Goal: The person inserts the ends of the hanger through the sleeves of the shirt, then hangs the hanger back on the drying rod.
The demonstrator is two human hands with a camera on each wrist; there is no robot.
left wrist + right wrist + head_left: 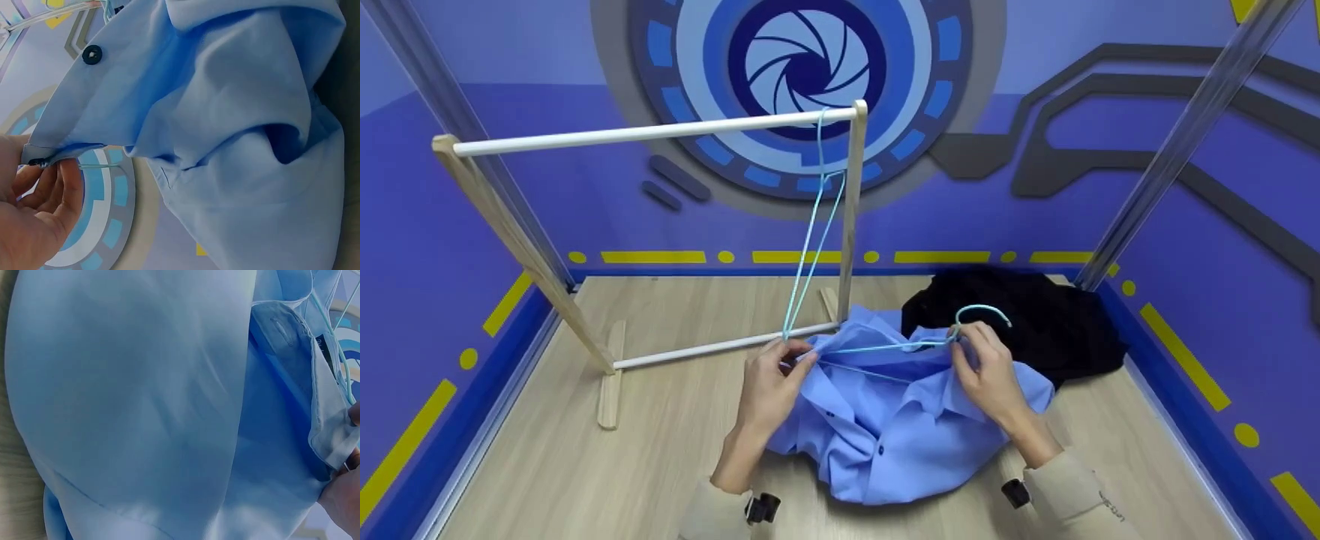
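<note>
A light blue shirt (pixel 930 435) with dark buttons lies bunched on the tabletop. My left hand (pixel 772 382) pinches the edge of its button front near the neck, as the left wrist view shows at the hand (pixel 42 208). Within the neck opening sits a light teal wire hanger (pixel 885 347), its hook standing out above the collar. Close beside the hook's base, my right hand (pixel 990 371) pinches the collar. In the right wrist view only part of that hand (pixel 346 498) appears, with its fingers on the collar's corner. The hanger's lower part is hidden by cloth.
A wooden rack with a white top rail (pixel 660 133) stands at the back left. From its right end hangs a second teal hanger (pixel 808 255). Black cloth (pixel 1035 322) lies heaped behind the shirt. Blue printed walls (pixel 570 180) enclose the tabletop (pixel 547 450).
</note>
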